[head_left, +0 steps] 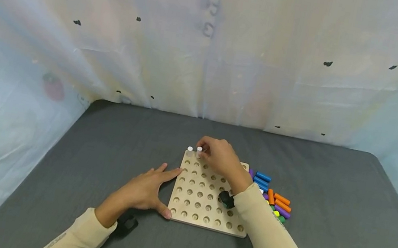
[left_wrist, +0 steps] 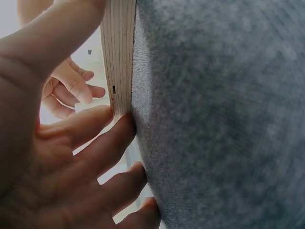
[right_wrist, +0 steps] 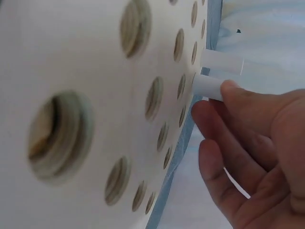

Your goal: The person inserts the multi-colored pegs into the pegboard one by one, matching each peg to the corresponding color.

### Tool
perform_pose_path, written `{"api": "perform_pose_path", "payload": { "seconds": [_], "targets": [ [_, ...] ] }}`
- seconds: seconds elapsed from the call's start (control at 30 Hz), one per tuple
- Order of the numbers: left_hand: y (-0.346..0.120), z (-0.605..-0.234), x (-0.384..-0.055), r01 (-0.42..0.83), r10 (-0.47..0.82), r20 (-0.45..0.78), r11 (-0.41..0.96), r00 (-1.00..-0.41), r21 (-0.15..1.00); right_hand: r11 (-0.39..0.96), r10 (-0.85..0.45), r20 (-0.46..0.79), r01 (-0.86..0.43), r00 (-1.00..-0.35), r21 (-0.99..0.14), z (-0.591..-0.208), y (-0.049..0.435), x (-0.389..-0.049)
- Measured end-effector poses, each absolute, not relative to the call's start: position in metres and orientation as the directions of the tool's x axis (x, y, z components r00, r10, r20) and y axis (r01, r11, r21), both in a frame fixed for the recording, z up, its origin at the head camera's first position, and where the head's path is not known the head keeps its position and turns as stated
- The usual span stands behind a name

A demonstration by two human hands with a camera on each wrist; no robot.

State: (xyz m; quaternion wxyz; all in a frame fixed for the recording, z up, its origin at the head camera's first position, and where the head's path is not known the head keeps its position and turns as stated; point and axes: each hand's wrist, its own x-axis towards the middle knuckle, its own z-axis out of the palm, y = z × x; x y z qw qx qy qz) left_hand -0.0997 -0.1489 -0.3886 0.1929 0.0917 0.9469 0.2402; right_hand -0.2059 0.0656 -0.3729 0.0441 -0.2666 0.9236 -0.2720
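Observation:
A pale wooden peg board (head_left: 188,175) with rows of round holes lies on the grey table. My right hand (head_left: 220,157) is at its far edge, thumb and finger pinching a white peg (right_wrist: 208,87) that stands in a hole of the far row. Beside it, in the far left corner hole, another white peg (head_left: 189,151) stands upright. My left hand (head_left: 144,188) rests at the board's left side with fingers spread. Its thumb and forefinger touch the board's edge, and the left wrist view shows fingertips against the layered side (left_wrist: 119,62) and the cloth.
Right of the board lies a loose pile of coloured pegs: blue pegs (head_left: 262,181), orange pegs (head_left: 282,199), a purple peg (head_left: 282,211), and green and yellow ones partly behind the right sleeve (head_left: 264,227). A pale curtain (head_left: 241,61) hangs behind the table.

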Motion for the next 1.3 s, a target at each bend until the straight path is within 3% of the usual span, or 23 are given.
{"api": "perform_pose_path", "payload": {
  "seconds": [0.43,0.8,1.3],
  "targets": [
    [-0.150,-0.390,-0.103,0.095,0.286,-0.318,0.859,-0.904,0.503,0.684,-0.583,0.058,-0.527,-0.811,-0.504,-0.370,0.087,-0.193],
    [-0.148,-0.387,-0.101,0.074,0.270,-0.343,0.868,-0.900,0.490,0.724,-0.494,0.099,-0.472,-0.864,-0.503,-0.365,0.139,-0.156],
    [-0.141,-0.384,-0.100,0.078,0.295,-0.359,0.856,-0.885,0.511,0.813,-0.389,0.119,-0.401,-0.914,-0.423,-0.381,0.213,-0.131]
  ]
}}
